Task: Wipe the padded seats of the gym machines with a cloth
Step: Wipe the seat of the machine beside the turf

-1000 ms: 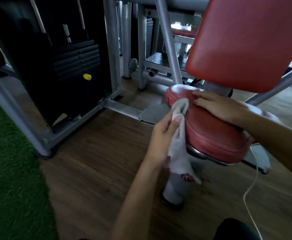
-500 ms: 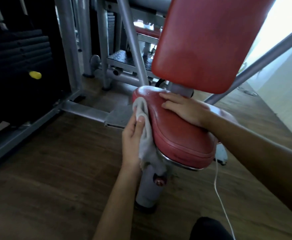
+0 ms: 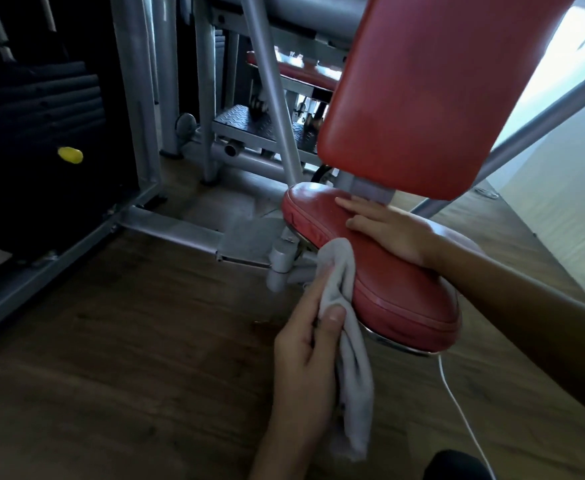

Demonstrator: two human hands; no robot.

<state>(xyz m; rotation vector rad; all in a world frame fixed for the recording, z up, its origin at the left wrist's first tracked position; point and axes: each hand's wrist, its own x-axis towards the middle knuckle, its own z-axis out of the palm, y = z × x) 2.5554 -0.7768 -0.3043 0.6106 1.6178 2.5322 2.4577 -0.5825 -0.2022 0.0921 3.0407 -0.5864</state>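
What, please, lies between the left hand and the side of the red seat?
In the head view, the grey cloth lies there; the left hand holds it against the side of the red seat.

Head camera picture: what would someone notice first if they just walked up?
The big red backrest at the top right jumps out, with the red seat just below it in the middle. The left hand holds a grey cloth against the seat's near edge, while the right hand rests flat on top. Far left, a small yellow pin stands out on the dark weight stack.
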